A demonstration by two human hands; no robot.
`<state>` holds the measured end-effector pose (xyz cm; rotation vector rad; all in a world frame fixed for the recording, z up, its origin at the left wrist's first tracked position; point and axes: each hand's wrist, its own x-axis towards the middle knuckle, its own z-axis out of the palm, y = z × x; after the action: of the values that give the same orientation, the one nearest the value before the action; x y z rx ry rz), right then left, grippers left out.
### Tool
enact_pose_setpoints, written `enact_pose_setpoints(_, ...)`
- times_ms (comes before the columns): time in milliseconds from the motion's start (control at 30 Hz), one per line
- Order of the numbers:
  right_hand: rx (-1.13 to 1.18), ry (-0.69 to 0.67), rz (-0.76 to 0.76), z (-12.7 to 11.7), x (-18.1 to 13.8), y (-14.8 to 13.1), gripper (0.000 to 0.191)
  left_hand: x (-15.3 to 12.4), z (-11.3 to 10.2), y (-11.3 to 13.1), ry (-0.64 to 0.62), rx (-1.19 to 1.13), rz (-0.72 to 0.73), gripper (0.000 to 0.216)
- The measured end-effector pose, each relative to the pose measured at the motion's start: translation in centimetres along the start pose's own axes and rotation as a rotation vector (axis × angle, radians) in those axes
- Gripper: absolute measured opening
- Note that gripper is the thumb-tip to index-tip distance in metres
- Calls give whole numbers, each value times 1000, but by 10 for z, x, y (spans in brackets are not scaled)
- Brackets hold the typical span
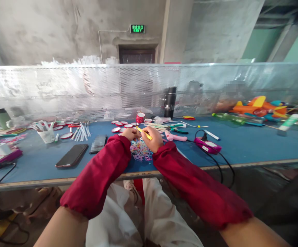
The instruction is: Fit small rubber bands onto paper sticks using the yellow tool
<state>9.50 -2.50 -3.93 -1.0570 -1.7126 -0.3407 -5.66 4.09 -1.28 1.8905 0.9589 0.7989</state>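
My right hand [154, 138] pinches a thin yellow plastic stick [144, 133] between its fingers, angled toward my left hand [130, 133], whose fingers curl shut to steady its far end. Both hover at centre frame over a heap of small multicoloured rubber loops [140, 152] on the blue bench [254, 144], red-sleeved forearms converging.

Yellow stick [144, 133] in right hand [152, 137]; multicoloured bands [139, 151] below both hands; dark red sleeves [105, 168]; blue tabletop [254, 142]; magenta device [207, 144] right of hands.
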Motion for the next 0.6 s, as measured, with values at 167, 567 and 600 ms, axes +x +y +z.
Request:
enact_pose_setpoints(167,-9,17,2,0,0,0,10,-1,0,1,-11,3,-4,13)
enact_pose_setpoints(567,4,0,-36,-1,0,-2,11,0,-1,-1,-29,2,24,15)
enact_pose_setpoints(600,-1,8,-30,-1,0,-1,11,1,-1,-2,-31,0,27,14)
